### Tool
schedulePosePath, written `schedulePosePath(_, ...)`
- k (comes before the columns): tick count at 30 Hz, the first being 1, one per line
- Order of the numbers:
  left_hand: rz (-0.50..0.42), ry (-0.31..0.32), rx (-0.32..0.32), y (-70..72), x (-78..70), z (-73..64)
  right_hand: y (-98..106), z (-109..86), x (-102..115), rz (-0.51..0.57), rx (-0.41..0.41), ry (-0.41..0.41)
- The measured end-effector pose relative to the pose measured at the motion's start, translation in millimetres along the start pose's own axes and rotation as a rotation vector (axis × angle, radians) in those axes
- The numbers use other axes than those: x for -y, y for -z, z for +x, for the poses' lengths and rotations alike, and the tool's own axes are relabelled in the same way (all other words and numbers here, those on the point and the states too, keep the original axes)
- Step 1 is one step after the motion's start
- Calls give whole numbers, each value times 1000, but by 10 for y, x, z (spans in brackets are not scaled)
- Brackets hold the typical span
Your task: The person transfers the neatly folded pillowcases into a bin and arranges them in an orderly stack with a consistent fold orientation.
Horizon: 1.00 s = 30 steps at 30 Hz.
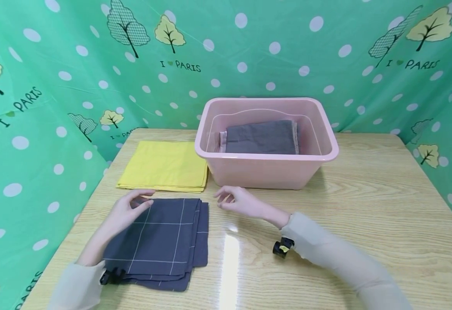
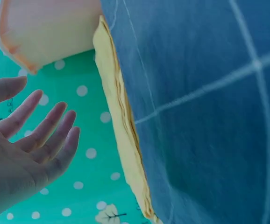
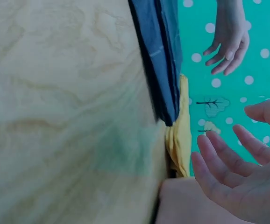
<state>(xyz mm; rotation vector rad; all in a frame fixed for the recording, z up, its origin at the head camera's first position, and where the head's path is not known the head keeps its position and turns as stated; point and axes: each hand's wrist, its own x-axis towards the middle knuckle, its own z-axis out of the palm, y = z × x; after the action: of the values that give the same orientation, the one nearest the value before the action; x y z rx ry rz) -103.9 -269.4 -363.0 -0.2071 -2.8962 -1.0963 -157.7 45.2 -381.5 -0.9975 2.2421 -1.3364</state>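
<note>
Pinching one layer could unfold navy cloth [image 1: 161, 241], 8 o'clock from pink bin [image 1: 257, 174]; left hand [image 1: 126, 212], right hand [image 1: 243, 202]: fingers released.

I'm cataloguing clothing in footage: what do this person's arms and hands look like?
The sleeves are long, plain and pale grey. A small black device sits at each cuff, the right one showing a yellowish patch. Left hand and right hand are ungloved.

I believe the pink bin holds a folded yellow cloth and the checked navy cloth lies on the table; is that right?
Not quite: the head view shows the pink bin holds a folded grey cloth, not yellow; the checked navy cloth lies on the table.
</note>
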Motion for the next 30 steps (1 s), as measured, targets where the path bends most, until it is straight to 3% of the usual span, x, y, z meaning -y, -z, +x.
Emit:
schedulePosePath(11,39,-2,-41,64,206,-116,-251,72,-85,15,-1,-137)
schedulePosePath(18,76,36,-38,133,316,-177,-363,64,-98,45,-21,-201)
schedulePosePath(24,109,61,-34,180,374,-224,-446,53,-84,94,-19,-229)
schedulePosePath(30,64,85,-26,194,478,-263,-540,54,-70,158,-38,-250)
